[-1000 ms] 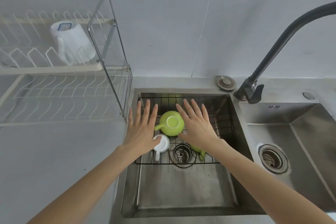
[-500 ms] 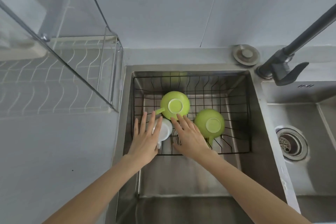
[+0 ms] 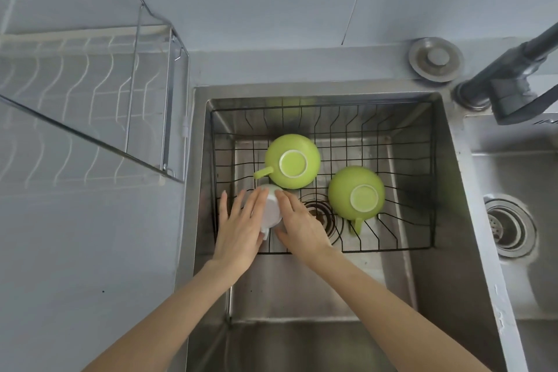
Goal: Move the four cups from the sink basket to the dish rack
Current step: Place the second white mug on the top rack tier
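Observation:
A small white cup (image 3: pixel 270 208) stands upside down at the front left of the black wire sink basket (image 3: pixel 422 178). My left hand (image 3: pixel 238 229) presses its left side and my right hand (image 3: pixel 299 226) its right side, so both hands clasp it. Two green cups rest upside down in the basket: one (image 3: pixel 293 160) just behind the white cup with its handle to the left, the other (image 3: pixel 356 193) to the right with its handle toward me. The dish rack (image 3: pixel 90 93) stands on the counter at the left.
The basket sits inside a steel sink (image 3: pixel 302 290). A dark faucet (image 3: pixel 513 75) rises at the back right beside a round metal cap (image 3: pixel 435 58). A second basin with a drain (image 3: pixel 507 226) lies to the right. The rack's metal frame (image 3: pixel 169 100) borders the sink's left edge.
My view has tilted down and moved closer to the sink. Both hands have closed in from flat above the basket onto the sides of the white cup.

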Tool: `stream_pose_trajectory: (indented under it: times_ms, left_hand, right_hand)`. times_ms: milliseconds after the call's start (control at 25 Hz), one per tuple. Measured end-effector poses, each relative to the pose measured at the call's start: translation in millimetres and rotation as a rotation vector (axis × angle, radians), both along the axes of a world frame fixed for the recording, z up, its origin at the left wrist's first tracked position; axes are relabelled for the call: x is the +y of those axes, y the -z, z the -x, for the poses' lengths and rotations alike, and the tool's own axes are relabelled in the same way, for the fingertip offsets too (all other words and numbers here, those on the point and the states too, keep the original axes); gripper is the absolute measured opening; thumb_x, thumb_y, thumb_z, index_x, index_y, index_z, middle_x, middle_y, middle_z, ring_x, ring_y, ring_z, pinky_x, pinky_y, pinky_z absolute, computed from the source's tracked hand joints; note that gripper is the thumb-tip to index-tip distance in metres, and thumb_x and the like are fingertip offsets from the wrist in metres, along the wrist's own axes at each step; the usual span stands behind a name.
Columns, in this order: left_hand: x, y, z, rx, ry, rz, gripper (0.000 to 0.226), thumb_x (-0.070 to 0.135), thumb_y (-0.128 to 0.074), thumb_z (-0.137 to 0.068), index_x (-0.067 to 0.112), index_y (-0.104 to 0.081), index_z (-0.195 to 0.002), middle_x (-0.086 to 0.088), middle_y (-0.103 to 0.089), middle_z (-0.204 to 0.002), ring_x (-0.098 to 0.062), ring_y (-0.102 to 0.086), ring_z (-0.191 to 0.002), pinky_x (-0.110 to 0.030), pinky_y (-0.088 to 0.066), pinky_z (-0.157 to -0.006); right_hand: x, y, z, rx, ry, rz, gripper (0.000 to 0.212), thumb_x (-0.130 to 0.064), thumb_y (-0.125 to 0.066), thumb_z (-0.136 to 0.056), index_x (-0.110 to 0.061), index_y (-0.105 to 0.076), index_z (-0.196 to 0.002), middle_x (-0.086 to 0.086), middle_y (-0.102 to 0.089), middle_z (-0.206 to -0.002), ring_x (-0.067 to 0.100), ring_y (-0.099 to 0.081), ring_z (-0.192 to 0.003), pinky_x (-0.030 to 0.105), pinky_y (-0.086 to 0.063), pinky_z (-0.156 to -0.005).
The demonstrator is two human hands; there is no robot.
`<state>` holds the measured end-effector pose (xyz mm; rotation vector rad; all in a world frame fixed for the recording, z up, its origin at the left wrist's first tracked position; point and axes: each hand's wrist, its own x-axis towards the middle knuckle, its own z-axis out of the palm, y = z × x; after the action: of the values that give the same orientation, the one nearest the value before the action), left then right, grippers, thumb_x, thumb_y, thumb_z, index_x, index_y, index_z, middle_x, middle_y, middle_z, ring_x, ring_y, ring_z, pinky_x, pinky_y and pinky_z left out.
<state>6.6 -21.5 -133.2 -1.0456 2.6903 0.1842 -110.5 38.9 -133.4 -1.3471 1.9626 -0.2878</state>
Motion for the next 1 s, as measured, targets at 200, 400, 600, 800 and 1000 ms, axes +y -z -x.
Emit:
stream_pose_trajectory:
  times_ms: [200,400,600,800,1000]
  left_hand:
    - [-1,-4,1,0.07,-0.024,-0.007,0.093,0.026,-0.09,-0.035,0.013,-0.049,-0.117,-0.001,-0.07,-0.108,-0.016,-0.07,-0.087,-0.058,-0.041,-0.095]
    - [3,-20,2,0.149,-0.067,-0.14,0.087,0.016,-0.086,-0.048,0.012,-0.043,-0.123,-0.008,-0.064,-0.12,-0.024,-0.066,-0.099,-0.051,-0.046,-0.095]
    - [5,-55,0,0.369,-0.131,-0.349,0.073,0.011,-0.066,-0.077,0.015,-0.028,-0.139,-0.002,-0.033,-0.148,-0.023,-0.036,-0.132,-0.034,-0.037,-0.103]
    - [15,-98,-10,0.467,-0.109,-0.347,0.077,0.022,-0.069,-0.077,0.024,-0.024,-0.139,0.007,-0.031,-0.146,-0.017,-0.035,-0.132,-0.029,-0.039,-0.098]
    - [23,-143,-32,0.612,-0.049,-0.385,0.081,0.033,-0.075,-0.069,0.026,-0.03,-0.136,0.007,-0.039,-0.14,-0.014,-0.038,-0.127,-0.028,-0.034,-0.103]
  right_hand:
    - [-1,3,1,0.022,0.006,0.011,0.06,-0.014,-0.052,-0.089,-0.008,-0.023,-0.141,0.008,-0.032,-0.147,0.029,-0.047,-0.123,0.039,-0.049,-0.085]
    - [5,-10,6,-0.016,0.031,0.051,0.06,-0.018,-0.052,-0.088,-0.009,-0.025,-0.141,0.007,-0.035,-0.147,0.031,-0.05,-0.12,0.039,-0.048,-0.083]
    - [16,-43,8,-0.014,0.054,0.152,0.06,-0.018,-0.055,-0.087,-0.012,-0.028,-0.14,0.005,-0.038,-0.145,0.032,-0.05,-0.119,0.042,-0.049,-0.083]
    - [33,-86,12,0.013,0.021,0.302,0.064,-0.021,-0.062,-0.083,-0.014,-0.032,-0.139,0.003,-0.039,-0.144,0.026,-0.044,-0.126,0.043,-0.049,-0.092]
    - [54,-133,4,0.05,-0.044,0.483,0.065,-0.022,-0.071,-0.076,-0.013,-0.041,-0.133,0.006,-0.048,-0.133,0.029,-0.045,-0.116,0.039,-0.048,-0.091]
